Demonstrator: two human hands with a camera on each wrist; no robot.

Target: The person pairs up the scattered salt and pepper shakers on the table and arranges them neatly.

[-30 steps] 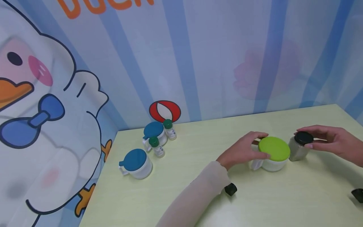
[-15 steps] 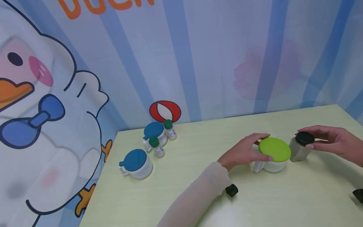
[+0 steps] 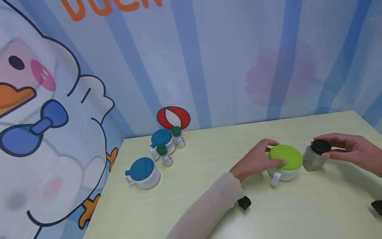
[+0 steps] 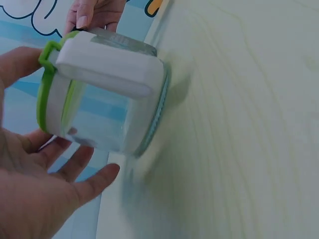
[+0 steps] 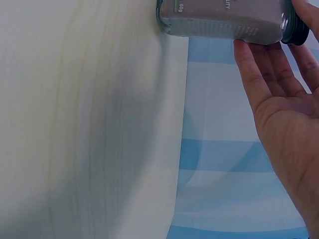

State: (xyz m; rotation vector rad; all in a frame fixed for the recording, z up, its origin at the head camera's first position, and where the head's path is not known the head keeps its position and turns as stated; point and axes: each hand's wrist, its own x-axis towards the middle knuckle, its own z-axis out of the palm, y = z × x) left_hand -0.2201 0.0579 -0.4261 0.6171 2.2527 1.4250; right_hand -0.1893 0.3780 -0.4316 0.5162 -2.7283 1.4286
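Toward the right of the head view, a seasoning jar with a lime-green lid [image 3: 286,156] stands on the table. My left hand [image 3: 253,159] spans its lid, thumb on the near side and fingers at the far side. In the left wrist view the jar's clear body and white handle [image 4: 109,69] show. Just right of it is a spice bottle [image 3: 313,162] with a black cap, filled with grey-brown powder. My right hand [image 3: 353,148] holds this bottle at the cap between thumb and fingers. The right wrist view cuts off the bottle's [image 5: 219,20] upper side.
On the table's [image 3: 203,186] left stand two white jars with blue lids, one nearer [image 3: 143,174] and one farther back [image 3: 162,137]. Beside the back one are two small green-capped bottles, the front [image 3: 164,155] and the rear [image 3: 178,136]. A printed curtain [image 3: 226,66] hangs behind.
The green-lidded jar has turned under my left hand, so its handle now points toward the front. It also shifted slightly left. My right hand and the spice bottle have barely moved.
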